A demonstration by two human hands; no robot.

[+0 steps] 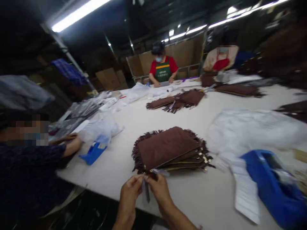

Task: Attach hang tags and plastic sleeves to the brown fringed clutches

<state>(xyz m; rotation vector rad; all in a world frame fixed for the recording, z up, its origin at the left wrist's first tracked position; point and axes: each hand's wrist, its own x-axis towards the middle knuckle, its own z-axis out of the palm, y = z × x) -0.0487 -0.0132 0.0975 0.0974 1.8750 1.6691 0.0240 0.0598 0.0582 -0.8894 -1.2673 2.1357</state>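
A stack of brown fringed pouches (pixel 168 147) lies on the white table in front of me, with gold-coloured metal fittings at its right end. At the stack's near corner, my left hand (pixel 129 195) and my right hand (pixel 160 191) come close together, fingertips pinched. Between them hangs a narrow dark grey strip (pixel 145 191), partly clear-looking like plastic; its exact kind is blurred. A small piece of clear plastic (pixel 161 172) shows just above my right fingers. The fingertips hide where the strip meets the pouch corner.
A blue tape dispenser (pixel 271 188) stands at right beside a white paper strip (pixel 246 191) and a large clear plastic bag (pixel 254 131). Another blue dispenser (pixel 94 151) is at left, near a co-worker's arm (pixel 72 147). More brown pouches (pixel 192 97) lie farther back, where two people work.
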